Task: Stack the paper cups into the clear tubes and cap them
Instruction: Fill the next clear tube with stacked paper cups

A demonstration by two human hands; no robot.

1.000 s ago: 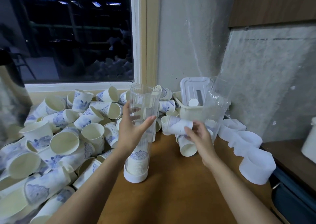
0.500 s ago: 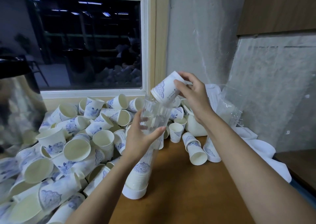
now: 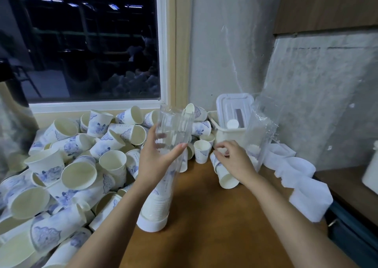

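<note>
A clear tube (image 3: 173, 128) stands tilted on its white bottom cap (image 3: 152, 223) on the wooden table (image 3: 214, 226). Stacked white paper cups fill its lower part (image 3: 158, 204). My left hand (image 3: 157, 163) grips the tube around its middle. My right hand (image 3: 235, 161) has come down on a short stack of cups lying on its side (image 3: 225, 178), with fingers curled over the upper end. A large pile of loose blue-patterned cups (image 3: 77, 165) lies to the left.
One cup (image 3: 202, 151) stands upright between the tube and my right hand. A white bin with lid (image 3: 233, 116) and an empty clear tube (image 3: 261, 130) stand at the back right. White caps (image 3: 296, 171) lie along the right wall. The window sill is behind the pile.
My right hand, which held one cup at the tube's open top, has dropped to the table and now reaches the lying cup stack. The cup it held is no longer in it.
</note>
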